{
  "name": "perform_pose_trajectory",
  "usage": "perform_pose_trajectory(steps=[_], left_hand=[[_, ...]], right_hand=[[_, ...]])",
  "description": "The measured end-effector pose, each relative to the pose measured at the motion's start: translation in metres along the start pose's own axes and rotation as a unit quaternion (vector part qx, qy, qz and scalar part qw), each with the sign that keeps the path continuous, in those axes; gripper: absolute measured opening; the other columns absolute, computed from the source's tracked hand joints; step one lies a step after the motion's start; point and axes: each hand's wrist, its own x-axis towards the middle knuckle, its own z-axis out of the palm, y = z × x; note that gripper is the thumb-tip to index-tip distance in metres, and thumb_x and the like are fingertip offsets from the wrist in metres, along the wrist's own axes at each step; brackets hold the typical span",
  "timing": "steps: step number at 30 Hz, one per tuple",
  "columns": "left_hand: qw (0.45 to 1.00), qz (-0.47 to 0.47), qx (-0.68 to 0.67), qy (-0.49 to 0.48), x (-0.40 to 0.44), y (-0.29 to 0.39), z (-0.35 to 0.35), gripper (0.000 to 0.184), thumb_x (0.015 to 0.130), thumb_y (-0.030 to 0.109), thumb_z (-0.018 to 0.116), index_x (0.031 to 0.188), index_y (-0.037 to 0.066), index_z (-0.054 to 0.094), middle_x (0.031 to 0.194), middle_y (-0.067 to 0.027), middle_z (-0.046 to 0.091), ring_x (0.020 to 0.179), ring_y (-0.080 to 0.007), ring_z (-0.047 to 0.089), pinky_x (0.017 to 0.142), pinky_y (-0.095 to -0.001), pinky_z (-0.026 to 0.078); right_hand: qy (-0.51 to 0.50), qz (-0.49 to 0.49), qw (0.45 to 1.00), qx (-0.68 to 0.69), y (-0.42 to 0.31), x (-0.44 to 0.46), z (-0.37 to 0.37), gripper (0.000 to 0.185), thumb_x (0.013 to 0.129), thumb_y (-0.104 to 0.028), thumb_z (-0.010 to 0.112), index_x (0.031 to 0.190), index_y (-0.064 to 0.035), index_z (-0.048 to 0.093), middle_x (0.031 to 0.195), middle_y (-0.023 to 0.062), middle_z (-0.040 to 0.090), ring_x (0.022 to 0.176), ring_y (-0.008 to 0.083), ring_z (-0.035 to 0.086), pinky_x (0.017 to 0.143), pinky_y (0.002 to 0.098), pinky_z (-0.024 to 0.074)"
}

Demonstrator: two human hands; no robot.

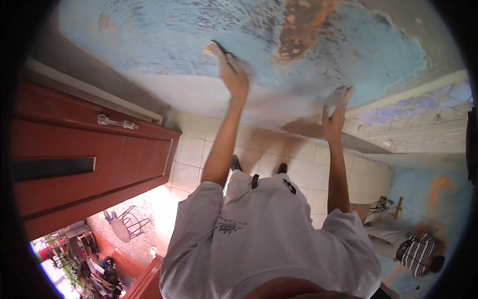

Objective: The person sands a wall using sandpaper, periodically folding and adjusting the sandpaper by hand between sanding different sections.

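My left hand (234, 77) is closed on a piece of sandpaper (213, 48), pale with a dark edge, and presses it to the wall. The wall (169, 47) has patchy light-blue paint with dark scuffs and a bare brown patch (301, 30). Below the blue is a smooth whitish band. Over to the right, my right hand (336, 114) reaches up with its fingers stretched and thumb apart, at the wall's lower part near the white patterned panel (413, 112). It holds nothing that I can see.
A red-brown door (74, 149) with a handle stands open on the left. Beyond it are a round stool (122, 229) and clutter (102, 271). Pale floor tiles (189, 149) lie under my feet. At lower right is another person in a striped top (416, 251), near some items (383, 205).
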Motion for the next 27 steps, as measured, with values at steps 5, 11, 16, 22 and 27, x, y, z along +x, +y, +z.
perform_pose_trajectory(steps=[5, 11, 16, 22, 27], left_hand=[[0.996, 0.006, -0.073, -0.047, -0.094, 0.071, 0.079, 0.058, 0.111, 0.004, 0.042, 0.163, -0.013, 0.021, 0.169, -0.0328, 0.026, 0.159, -0.0419, 0.025, 0.129, -0.0408, 0.024], [1.0, 0.016, 0.002, 0.016, -0.031, 0.111, 0.079, 0.047, 0.11, 0.01, 0.048, 0.151, -0.013, 0.047, 0.129, -0.0351, 0.067, 0.114, -0.047, 0.067, 0.101, -0.0455, 0.05], [0.991, 0.106, 0.067, 0.044, -0.079, 0.119, 0.128, 0.05, 0.109, 0.006, 0.047, 0.156, -0.01, 0.041, 0.154, -0.0348, 0.05, 0.142, -0.0462, 0.05, 0.117, -0.0406, 0.039], [0.986, 0.151, 0.066, -0.023, -0.113, 0.157, 0.154, 0.055, 0.106, -0.005, 0.044, 0.16, -0.012, 0.032, 0.167, -0.0323, 0.032, 0.156, -0.0403, 0.032, 0.125, -0.039, 0.028], [0.995, 0.038, 0.092, -0.005, 0.006, 0.203, 0.104, 0.049, 0.105, 0.001, 0.046, 0.152, -0.012, 0.045, 0.139, -0.0337, 0.063, 0.125, -0.0415, 0.066, 0.104, -0.0453, 0.049]], right_hand=[[-0.052, 0.004, 0.999, -0.008, 0.032, -0.013, -0.02, 0.084, 0.099, -0.005, 0.062, 0.171, -0.0083, 0.019, 0.176, 0.028, 0.001, 0.162, 0.0478, 0.008, 0.128, 0.0623, 0.0154], [-0.002, -0.1, 0.991, -0.093, 0.087, 0.025, -0.121, 0.077, 0.103, -0.014, 0.059, 0.17, -0.0123, 0.023, 0.177, 0.0232, 0.009, 0.162, 0.048, 0.013, 0.126, 0.0669, 0.0162], [-0.012, -0.151, 0.988, -0.041, 0.117, 0.02, -0.129, 0.084, 0.093, -0.009, 0.064, 0.169, -0.0117, 0.029, 0.175, 0.0219, 0.018, 0.159, 0.0455, 0.023, 0.126, 0.0657, 0.0213], [-0.082, -0.133, 0.987, -0.024, 0.116, 0.011, -0.143, 0.08, 0.095, -0.007, 0.061, 0.168, -0.01, 0.03, 0.175, 0.0218, 0.022, 0.16, 0.0474, 0.02, 0.128, 0.061, 0.0192], [-0.078, -0.159, 0.984, -0.032, 0.133, 0.014, -0.159, 0.08, 0.095, -0.009, 0.063, 0.168, -0.0102, 0.03, 0.176, 0.019, 0.02, 0.161, 0.046, 0.019, 0.128, 0.0638, 0.0131]])
